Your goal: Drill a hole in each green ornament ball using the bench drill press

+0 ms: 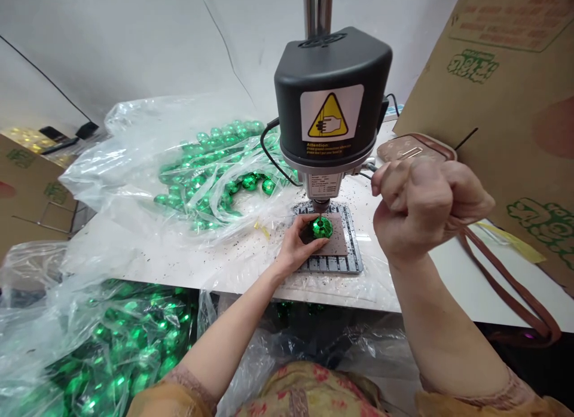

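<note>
A shiny green faceted ball (323, 228) rests on a flat board (338, 244) over the slotted metal base (354, 262) of a bench drill press (332, 64). My left hand (299, 242) grips the ball from the left, thumb and fingers around its side. Directly above, the drill bit meets the top of the ball. On the right, my right hand (426, 201) is raised beside the drill head and closed in a fist, seemingly around the feed handle. The handle itself is mostly hidden by the fingers.
Many green balls lie in clear plastic (192, 172) on the white table (174, 267), and more fill a bag (130, 345) below at left. A cardboard box (515, 106) and a brown strapped purse (417, 146) stand at right. Dark shavings surround the base.
</note>
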A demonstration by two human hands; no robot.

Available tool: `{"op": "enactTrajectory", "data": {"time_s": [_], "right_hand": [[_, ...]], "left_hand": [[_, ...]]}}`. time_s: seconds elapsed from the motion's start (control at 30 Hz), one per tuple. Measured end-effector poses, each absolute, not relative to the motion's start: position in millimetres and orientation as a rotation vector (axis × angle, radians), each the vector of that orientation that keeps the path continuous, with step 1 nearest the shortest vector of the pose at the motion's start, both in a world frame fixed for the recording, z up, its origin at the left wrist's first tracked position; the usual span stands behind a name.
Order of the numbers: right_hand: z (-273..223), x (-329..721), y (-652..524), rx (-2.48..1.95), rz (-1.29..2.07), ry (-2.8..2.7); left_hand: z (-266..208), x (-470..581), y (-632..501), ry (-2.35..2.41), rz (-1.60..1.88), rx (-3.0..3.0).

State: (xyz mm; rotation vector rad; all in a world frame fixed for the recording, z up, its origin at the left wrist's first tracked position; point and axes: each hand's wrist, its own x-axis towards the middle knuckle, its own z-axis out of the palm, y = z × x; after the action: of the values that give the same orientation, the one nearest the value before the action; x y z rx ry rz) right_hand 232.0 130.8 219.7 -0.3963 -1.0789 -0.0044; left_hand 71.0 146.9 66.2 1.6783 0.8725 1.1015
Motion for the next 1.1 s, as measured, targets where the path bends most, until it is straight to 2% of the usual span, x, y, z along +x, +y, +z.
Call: {"op": "enactTrajectory", "data": {"time_s": [0.87, 1.1], "right_hand": [[189.5, 233.7, 133.5, -0.253, -0.093, -1.162], [228.2, 228.6, 129.2, -0.535, 0.054, -0.971]], "left_hand": [[63.4, 71.6, 146.1, 0.879, 1.125, 1.655], [67.1, 73.9, 147.8, 0.916, 1.137, 1.679]]}}
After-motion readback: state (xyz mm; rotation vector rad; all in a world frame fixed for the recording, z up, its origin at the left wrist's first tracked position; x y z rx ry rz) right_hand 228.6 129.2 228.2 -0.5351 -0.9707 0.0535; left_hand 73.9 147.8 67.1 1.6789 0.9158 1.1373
